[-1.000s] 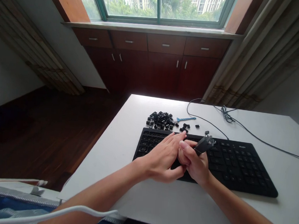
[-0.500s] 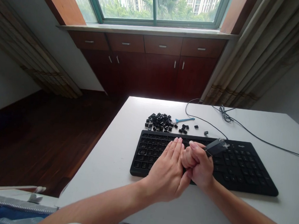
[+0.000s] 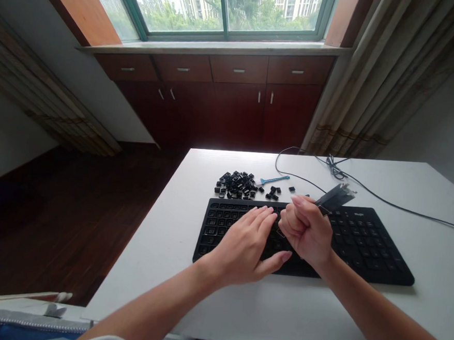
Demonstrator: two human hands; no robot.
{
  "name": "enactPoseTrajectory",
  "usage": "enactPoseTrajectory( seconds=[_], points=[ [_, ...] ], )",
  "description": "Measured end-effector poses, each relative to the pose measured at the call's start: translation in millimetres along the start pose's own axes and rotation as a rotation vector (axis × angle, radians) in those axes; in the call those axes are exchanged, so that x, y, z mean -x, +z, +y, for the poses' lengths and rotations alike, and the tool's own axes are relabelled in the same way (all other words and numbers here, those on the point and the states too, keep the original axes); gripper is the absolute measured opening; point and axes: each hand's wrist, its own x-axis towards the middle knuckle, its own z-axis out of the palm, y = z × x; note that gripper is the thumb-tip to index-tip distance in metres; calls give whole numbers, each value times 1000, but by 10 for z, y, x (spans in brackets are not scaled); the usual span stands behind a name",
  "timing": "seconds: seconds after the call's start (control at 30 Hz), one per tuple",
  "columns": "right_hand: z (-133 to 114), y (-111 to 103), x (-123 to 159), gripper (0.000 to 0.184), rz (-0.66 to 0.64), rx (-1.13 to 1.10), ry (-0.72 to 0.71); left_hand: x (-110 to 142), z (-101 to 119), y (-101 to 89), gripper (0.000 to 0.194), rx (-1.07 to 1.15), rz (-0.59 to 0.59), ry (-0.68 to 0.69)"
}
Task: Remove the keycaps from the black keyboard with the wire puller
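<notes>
The left grip and right grip, touching a moment ago, now stand just apart over the keyboard, and a strip of its keys shows between them. The left grip is spread: its 4 fingers lie long and close together, palm down, with the thumb reaching toward the right grip. It holds nothing that shows, and whether it touches the keys I cannot tell. The right grip is curled into a fist around a dark tool, whose clear, ragged end sticks out above the far edge of the keyboard. The parting means that the 2 grips no longer press on each other, and the tool stays held on the right side alone. The keyboard lies flat on the white surface; bare key seats show at its left end, while keys cover its right end. Beyond its far edge, toward the left, sits a pile of loose caps, with a blue brush beside it, bristles toward the pile. A few more caps lie between brush and keyboard, and 1 lone cap rests to their right. Farther right behind the keyboard is the bundled cord.
</notes>
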Motion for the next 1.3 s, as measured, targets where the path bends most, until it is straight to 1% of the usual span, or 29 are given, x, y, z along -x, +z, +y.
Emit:
enactPoseTrajectory(
  seconds=[0.03,0.07,0.13,0.2,0.33,0.47,0.63,0.7,0.77,0.83,0.9,0.97,1.03,1.13,1.3],
  points=[
    [-15,-20,-21,57,21,-3,0,-13,-49,-49,68,3,-5,40],
    [-22,-43,-42,56,41,-4,3,-22,-100,-89,65,3,-6,94],
    [-14,-92,-80,54,87,4,12,-26,-187,-143,51,10,-22,203],
    [16,-136,-110,52,132,23,15,-22,-242,-169,39,21,-39,257],
    [78,-179,-145,51,160,62,7,-20,-276,-206,33,42,-71,289],
    [105,-191,-153,49,176,61,30,-36,-311,-263,24,74,-84,320],
    [119,-220,-166,51,190,36,41,-41,-369,-284,14,164,-78,342],
    [123,-227,-167,51,187,30,44,-42,-405,-271,12,215,-55,295],
    [126,-231,-165,50,185,25,45,-50,-464,-258,10,259,16,198],
    [130,-237,-166,50,180,19,43,-64,-552,-255,11,271,151,59],
    [137,-249,-170,50,168,8,38,-75,-660,-266,11,235,293,-87],
    [147,-266,-176,49,143,-2,32,-76,-772,-282,12,166,373,-198],
    [156,-282,-176,47,112,-8,27,-66,-867,-290,13,112,387,-261],
    [144,-294,-164,43,72,-8,3,-44,-952,-274,14,78,377,-292],
    [-16,-293,-192,35,74,34,-29,-38,-952,-247,16,38,363,-288]
  ],
)
